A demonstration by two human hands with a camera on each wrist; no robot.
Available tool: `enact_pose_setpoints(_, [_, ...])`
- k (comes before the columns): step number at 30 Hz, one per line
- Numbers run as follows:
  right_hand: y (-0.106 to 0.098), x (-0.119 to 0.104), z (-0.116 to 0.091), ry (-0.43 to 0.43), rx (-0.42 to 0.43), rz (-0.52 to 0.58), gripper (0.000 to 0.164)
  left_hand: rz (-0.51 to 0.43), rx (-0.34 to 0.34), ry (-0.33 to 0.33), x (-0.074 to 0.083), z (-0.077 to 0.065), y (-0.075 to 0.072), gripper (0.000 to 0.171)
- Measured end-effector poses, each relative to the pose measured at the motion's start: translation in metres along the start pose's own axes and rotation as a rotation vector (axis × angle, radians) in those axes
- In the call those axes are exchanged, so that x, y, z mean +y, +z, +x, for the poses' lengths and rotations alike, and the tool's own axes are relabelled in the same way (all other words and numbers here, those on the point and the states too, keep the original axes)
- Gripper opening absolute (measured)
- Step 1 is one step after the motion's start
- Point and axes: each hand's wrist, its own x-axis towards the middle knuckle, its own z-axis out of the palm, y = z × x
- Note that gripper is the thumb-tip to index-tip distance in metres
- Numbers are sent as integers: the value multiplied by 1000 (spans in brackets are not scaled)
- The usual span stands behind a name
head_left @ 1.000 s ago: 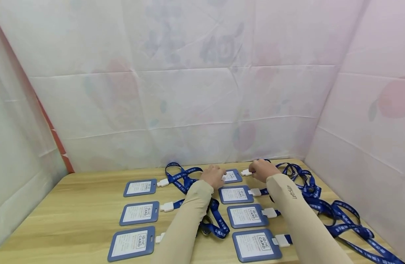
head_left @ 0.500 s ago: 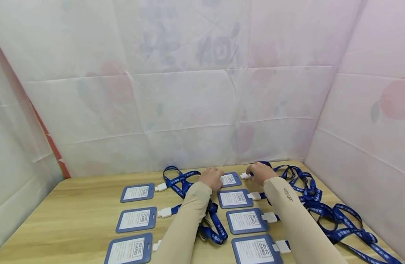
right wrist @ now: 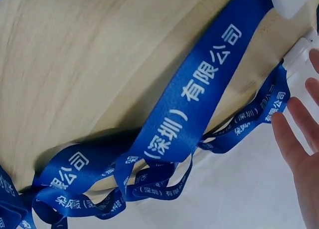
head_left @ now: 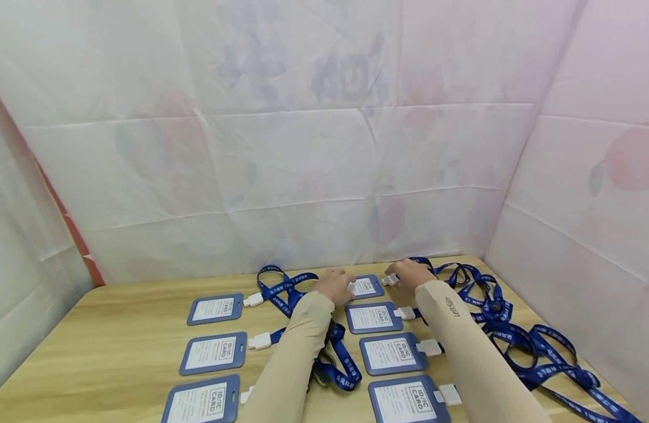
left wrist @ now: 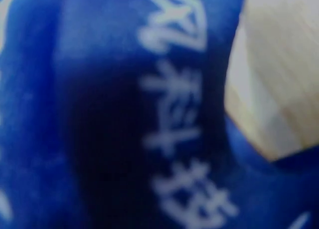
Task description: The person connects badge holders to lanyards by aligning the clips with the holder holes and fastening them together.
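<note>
At the back of the table my left hand (head_left: pixel 335 284) holds the left edge of a blue-framed ID card holder (head_left: pixel 364 286) and covers part of it. To its right, the fingertips of my right hand (head_left: pixel 410 275) pinch the white lanyard clip (head_left: pixel 390 280), which lies just off the holder's slot end. In the right wrist view several fingers (right wrist: pixel 286 136) reach along this clip (right wrist: pixel 299 55); the thumb is hidden. A blue printed lanyard (right wrist: pixel 279 92) trails from it. The left wrist view shows only a blurred blue lanyard (left wrist: pixel 174 114) close up, with the hand out of sight.
Three more card holders (head_left: pixel 374 317) line up in front, with clips on their right. Another column of card holders (head_left: pixel 215 308) lies left, its lanyards (head_left: pixel 287 288) beneath my left arm. Tangled blue lanyards (head_left: pixel 506 335) cover the right side. A white curtain (head_left: pixel 303 176) hangs behind.
The view has shifted slightly, so table things appear a little further left. Both hands stay at the back card holder and its clip, with hardly any movement.
</note>
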Motion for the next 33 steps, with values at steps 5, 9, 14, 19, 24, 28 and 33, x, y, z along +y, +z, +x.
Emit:
enact_pose_setpoints(5, [9, -1, 0, -16, -15, -4, 43, -30, 21, 14, -5, 2, 5, 37])
enact_pose_setpoints(9, [9, -1, -2, -72, 29, -43, 42, -38, 9, 20, -6, 4, 5, 40])
enact_pose_setpoints(14, [9, 1, -3, -74, 41, -53, 38, -48, -9, 32, -6, 3, 5, 39])
enact_pose_setpoints(19, [9, 1, -5, -51, 25, -32, 38, -27, -13, 49, -6, -1, 4, 34])
enact_pose_setpoints(24, [12, 3, -4, -40, 22, -1, 36, -19, -10, 51, -5, -2, 5, 32])
enact_pose_setpoints(28, [14, 3, -3, -59, 38, -18, 27, 0, -14, 52, -4, -2, 7, 31])
enact_pose_setpoints(33, [15, 2, -3, -115, 93, -86, 23, 10, -17, 49, -2, -1, 7, 28])
